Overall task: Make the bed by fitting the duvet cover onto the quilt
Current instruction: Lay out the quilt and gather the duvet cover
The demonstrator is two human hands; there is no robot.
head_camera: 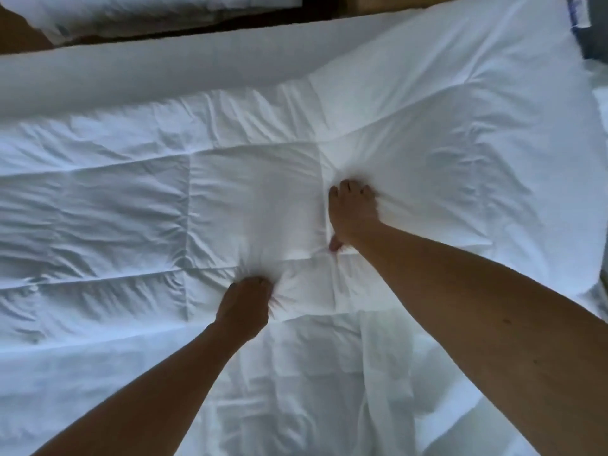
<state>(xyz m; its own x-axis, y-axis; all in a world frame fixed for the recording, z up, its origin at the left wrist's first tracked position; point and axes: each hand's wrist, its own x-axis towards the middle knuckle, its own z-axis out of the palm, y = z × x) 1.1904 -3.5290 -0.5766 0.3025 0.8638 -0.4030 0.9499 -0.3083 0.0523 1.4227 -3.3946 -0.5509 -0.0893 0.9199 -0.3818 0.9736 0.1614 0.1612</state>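
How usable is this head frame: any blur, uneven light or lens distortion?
Head view: the left hand and right hand are smeared by motion blur where their fingers bunch the quilt; light is dim and bluish, brightest on the quilt's middle, darker toward the edges and on both forearms; wide-angle bending curves the mattress edge at the top; no glare.

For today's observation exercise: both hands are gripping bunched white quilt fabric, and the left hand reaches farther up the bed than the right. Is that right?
Not quite. The head view shows the right hand reaching farther up the bed than the left hand, not the reverse. The rest holds: both grip bunched fabric of the white quilt.
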